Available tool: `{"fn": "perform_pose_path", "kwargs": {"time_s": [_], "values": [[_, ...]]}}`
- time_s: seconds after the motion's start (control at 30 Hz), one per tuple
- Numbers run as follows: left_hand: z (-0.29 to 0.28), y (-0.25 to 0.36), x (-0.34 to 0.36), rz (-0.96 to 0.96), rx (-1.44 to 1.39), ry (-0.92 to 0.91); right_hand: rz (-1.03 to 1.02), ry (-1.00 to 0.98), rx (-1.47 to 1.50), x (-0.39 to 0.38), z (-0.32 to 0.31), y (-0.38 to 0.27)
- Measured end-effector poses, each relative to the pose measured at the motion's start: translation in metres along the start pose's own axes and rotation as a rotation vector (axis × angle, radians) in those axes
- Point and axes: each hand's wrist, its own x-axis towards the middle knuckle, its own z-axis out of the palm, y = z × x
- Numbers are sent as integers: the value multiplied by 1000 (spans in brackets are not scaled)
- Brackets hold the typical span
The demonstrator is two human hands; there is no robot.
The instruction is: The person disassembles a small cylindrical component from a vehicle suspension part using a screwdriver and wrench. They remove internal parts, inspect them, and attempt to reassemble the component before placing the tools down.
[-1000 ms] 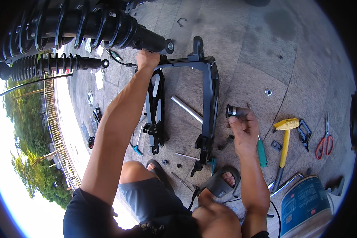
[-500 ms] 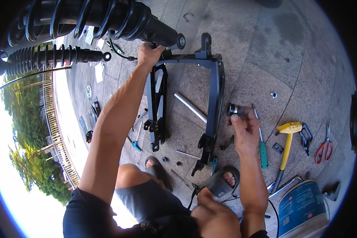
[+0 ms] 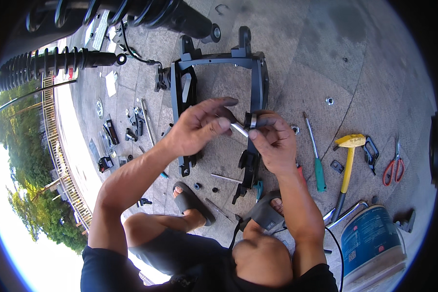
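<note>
Between the thumb and fingers of my right hand (image 3: 275, 143) is a small black bushing (image 3: 250, 120) with a bright metal ring around it. My left hand (image 3: 197, 127) is just left of the bushing, thumb and fingers apart, with nothing visible in it. Below both hands a black U-shaped metal frame (image 3: 219, 59), like a swingarm, lies on the paving. One end of a silver tube (image 3: 239, 129) shows between the hands; the rest is hidden behind my left hand.
Two coil-spring shock absorbers (image 3: 180, 19) reach in at upper left. On the right lie a green-handled screwdriver (image 3: 320, 175), a yellow-headed hammer (image 3: 350, 141), red-handled scissors (image 3: 393, 170) and a blue bucket (image 3: 370, 238). Several small parts (image 3: 109, 131) are scattered at left. A loose nut (image 3: 330, 101) lies at right.
My left hand has let go of the frame's far left corner and come back toward my right hand. My right hand has carried the bushing left and slightly away, over the frame.
</note>
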Motion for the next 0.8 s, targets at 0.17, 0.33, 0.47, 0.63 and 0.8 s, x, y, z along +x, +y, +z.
{"fn": "perform_pose_path", "kwargs": {"time_s": [0.17,0.33,0.47,0.63,0.8], "values": [[22,-14,-27,-22,-335,-20,-192,-118,-401,-17,26,-2],[6,-35,-55,-67,-614,-134,-149,-183,-600,-40,40,-14],[-1,-53,-79,-84,-862,-196,-32,-166,-598,-55,57,-12],[-9,-75,-107,-71,-1082,-275,-16,-92,-717,-71,46,7],[-23,-81,-128,6,-1007,-322,103,340,-1196,-99,-28,8]]}}
